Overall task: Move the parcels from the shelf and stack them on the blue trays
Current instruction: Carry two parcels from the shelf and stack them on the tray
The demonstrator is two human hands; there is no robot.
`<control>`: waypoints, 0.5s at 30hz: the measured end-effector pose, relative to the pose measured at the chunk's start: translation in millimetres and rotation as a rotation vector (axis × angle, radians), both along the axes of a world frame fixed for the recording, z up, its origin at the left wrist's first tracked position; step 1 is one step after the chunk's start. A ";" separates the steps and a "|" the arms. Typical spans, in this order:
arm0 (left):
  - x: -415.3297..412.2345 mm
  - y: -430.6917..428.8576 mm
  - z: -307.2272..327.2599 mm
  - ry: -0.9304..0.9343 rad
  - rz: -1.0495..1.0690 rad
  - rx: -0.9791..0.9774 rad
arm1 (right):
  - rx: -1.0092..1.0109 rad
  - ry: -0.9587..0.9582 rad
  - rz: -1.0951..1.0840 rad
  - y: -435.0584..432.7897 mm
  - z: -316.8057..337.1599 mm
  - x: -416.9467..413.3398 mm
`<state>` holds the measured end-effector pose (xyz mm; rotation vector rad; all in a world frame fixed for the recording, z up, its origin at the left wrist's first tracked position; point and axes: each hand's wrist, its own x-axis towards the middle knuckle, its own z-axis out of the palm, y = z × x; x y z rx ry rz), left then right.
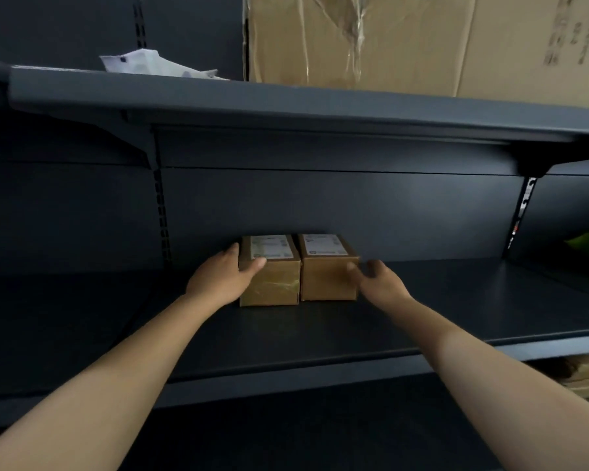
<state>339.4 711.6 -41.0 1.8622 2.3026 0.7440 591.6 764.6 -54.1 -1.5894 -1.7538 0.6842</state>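
Way back on the shelf (456, 300) at 12 o'clock, the left parcel (272, 273) is being gripped by the left hand (218, 280), the right parcel (327, 266) flanked at 3 o'clock by the right hand (378, 283), loose and empty. Probably so both get squeezed out together.

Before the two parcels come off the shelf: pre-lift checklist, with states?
1. Left hand holds left parcel: ok, thumb on front, fingers along its left side.
2. Right hand holds right parcel: cannot tell, blurred at its right front corner.
3. Parcels sit flat on the shelf, side by side: ok.
4. Headroom under upper shelf: ok.
5. Blue trays in sight: not ok, none in view.
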 end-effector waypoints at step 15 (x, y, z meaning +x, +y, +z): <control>-3.0 49.2 -9.3 -0.815 0.040 0.001 | -0.294 0.589 -0.042 56.1 -7.1 -21.0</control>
